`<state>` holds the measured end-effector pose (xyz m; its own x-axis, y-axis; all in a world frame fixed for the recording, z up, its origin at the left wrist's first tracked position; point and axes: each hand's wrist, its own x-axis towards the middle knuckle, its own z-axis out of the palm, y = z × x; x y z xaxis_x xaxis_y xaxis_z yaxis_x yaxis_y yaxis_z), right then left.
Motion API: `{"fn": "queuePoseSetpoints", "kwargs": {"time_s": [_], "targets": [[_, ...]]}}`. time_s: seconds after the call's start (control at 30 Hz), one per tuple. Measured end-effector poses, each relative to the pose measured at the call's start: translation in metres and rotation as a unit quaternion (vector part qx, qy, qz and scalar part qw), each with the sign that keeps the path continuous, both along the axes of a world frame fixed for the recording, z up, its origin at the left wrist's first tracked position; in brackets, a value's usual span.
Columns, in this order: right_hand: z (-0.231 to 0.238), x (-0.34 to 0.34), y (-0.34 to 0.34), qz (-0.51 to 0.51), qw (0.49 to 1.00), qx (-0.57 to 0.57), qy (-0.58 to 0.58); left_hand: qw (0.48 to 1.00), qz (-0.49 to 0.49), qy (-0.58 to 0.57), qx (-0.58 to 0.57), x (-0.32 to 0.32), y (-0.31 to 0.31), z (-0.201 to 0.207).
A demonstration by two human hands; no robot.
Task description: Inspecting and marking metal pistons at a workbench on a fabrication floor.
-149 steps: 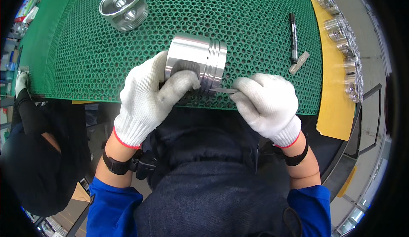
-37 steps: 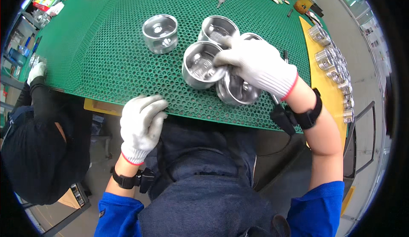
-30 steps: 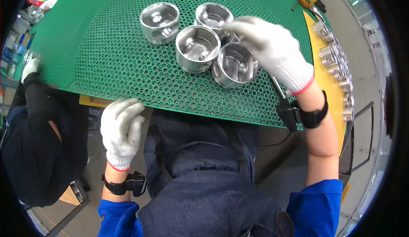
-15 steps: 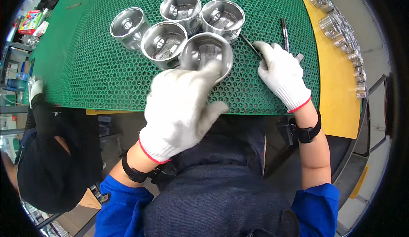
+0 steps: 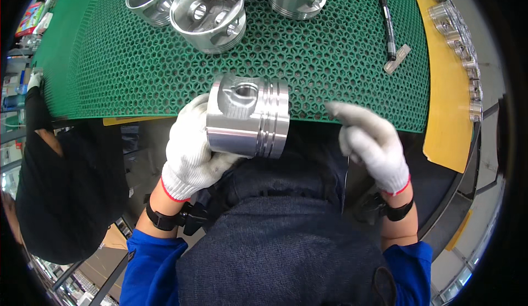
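My left hand (image 5: pixel 190 146), in a white knit glove, grips a shiny metal piston (image 5: pixel 236 132) from its left side and below. The piston lies sideways in the air at the mat's near edge, its pin hole facing up and its ring grooves to the right. My right hand (image 5: pixel 374 143), also gloved, hovers apart from it to the right, with its fingers bent and partly smeared by motion. What those fingers hold, if anything, is hidden. Beyond the held piston, another piston (image 5: pixel 212 41) stands open end up on the green honeycomb mat (image 5: pixel 319 64).
Several more pistons, including one at the right (image 5: pixel 300 6), stand along the far mat. A black marker pen (image 5: pixel 388 28) and a small clear strip (image 5: pixel 397 59) lie at the right. Pistons line the yellow board (image 5: pixel 448 119). A co-worker in black (image 5: pixel 66 196) is at the left.
My left hand has lifted the nearest piston off the mat and turned it sideways. My right hand has drawn back toward me; the thin dark tool by its fingers no longer shows on the mat.
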<state>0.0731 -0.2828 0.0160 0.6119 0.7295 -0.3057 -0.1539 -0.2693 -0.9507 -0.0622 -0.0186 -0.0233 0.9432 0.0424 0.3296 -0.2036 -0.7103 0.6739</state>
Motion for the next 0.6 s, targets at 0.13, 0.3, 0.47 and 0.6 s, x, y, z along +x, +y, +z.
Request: {"fn": "queuePoseSetpoints", "kwargs": {"time_s": [0.13, 0.3, 0.47, 0.6], "targets": [[0.000, -0.013, 0.016, -0.011, 0.999, -0.014, 0.046, 0.998, -0.003, -0.025, 0.050, -0.007, 0.003, -0.006], [0.004, -0.017, 0.026, -0.024, 0.995, -0.052, 0.081, 0.997, -0.066, 0.032, -0.023, -0.014, 0.011, -0.022], [0.001, -0.019, 0.016, -0.023, 0.996, -0.024, 0.087, 0.996, -0.045, 0.067, -0.033, -0.018, 0.009, -0.030], [0.008, -0.018, 0.019, -0.037, 0.996, -0.062, 0.048, 0.999, -0.012, -0.023, 0.042, -0.006, 0.002, -0.005]]}}
